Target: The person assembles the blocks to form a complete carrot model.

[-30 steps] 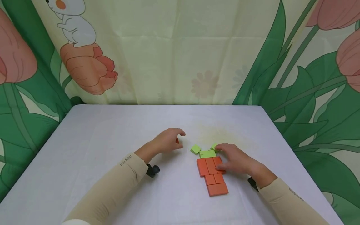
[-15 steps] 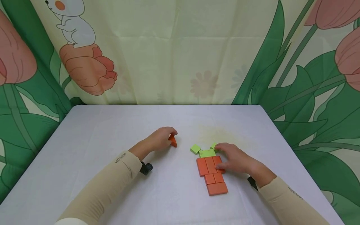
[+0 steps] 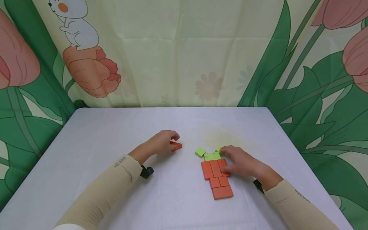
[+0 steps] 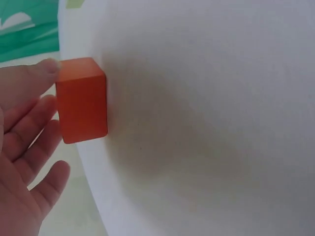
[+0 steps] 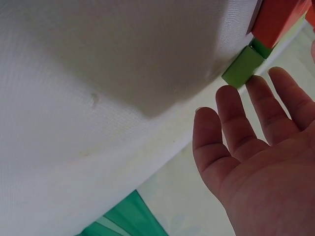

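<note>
In the head view my left hand (image 3: 158,142) pinches an orange wooden block (image 3: 177,146) left of the laid-out blocks. The left wrist view shows this block (image 4: 82,109) with the thumb against its top edge and the fingers behind it. My right hand (image 3: 243,162) rests over the right side of a flat figure: orange blocks (image 3: 215,169) in rows, with a green block (image 3: 212,157) at the top. A small green block (image 3: 200,152) lies at its upper left. Another green block (image 5: 242,68) sits by my right fingertips, which are spread and relaxed.
A white-covered table (image 3: 120,127) lies under everything, with a faint yellowish stain (image 3: 221,137) beyond the figure. Behind it hangs a curtain (image 3: 161,64) printed with tulips and a rabbit. Dark wrist cameras sit at both cuffs.
My left hand has drawn back a little to the left, away from the figure, and the orange block has turned in its fingers. My right hand has stayed in place.
</note>
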Demonstrator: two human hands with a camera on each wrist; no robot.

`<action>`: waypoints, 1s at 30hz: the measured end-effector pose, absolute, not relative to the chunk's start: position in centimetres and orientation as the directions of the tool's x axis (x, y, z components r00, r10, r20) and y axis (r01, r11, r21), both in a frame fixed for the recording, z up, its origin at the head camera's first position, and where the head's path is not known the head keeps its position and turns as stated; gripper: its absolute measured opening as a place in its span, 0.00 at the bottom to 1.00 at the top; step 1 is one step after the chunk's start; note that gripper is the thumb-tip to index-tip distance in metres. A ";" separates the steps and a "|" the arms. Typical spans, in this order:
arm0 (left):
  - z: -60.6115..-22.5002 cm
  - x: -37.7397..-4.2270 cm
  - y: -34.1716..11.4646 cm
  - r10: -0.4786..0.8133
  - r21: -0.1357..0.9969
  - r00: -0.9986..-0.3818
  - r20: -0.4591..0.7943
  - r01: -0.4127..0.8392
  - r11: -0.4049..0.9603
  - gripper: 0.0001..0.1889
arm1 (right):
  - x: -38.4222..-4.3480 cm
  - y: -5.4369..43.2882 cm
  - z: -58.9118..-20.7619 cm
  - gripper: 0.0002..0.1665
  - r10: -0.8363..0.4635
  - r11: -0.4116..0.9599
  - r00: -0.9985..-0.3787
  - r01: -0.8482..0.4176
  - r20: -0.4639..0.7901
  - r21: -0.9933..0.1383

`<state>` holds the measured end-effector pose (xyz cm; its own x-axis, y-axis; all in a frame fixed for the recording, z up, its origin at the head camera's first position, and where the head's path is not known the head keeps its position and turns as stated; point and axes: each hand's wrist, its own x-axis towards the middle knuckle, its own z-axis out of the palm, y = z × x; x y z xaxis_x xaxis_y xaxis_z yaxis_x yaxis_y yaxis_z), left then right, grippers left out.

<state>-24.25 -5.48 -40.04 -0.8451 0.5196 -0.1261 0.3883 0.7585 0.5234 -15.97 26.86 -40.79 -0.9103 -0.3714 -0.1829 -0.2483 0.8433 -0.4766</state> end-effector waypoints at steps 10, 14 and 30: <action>-40.1 -23.8 -7.1 0.567 0.511 -0.811 -0.142 0.431 0.744 0.15 | -16.0 26.8 -40.9 0.40 -0.366 0.849 -0.912 -0.247 -0.184 -0.468; -40.3 -23.5 -7.2 0.555 0.536 -0.820 -0.144 0.407 0.740 0.14 | -16.0 26.8 -40.8 0.40 -0.360 0.853 -0.914 -0.239 -0.190 -0.465; -39.3 -19.4 -4.5 0.646 0.558 -0.756 -0.110 0.491 0.669 0.10 | -15.7 27.0 -40.6 0.38 -0.366 0.842 -0.912 -0.239 -0.185 -0.483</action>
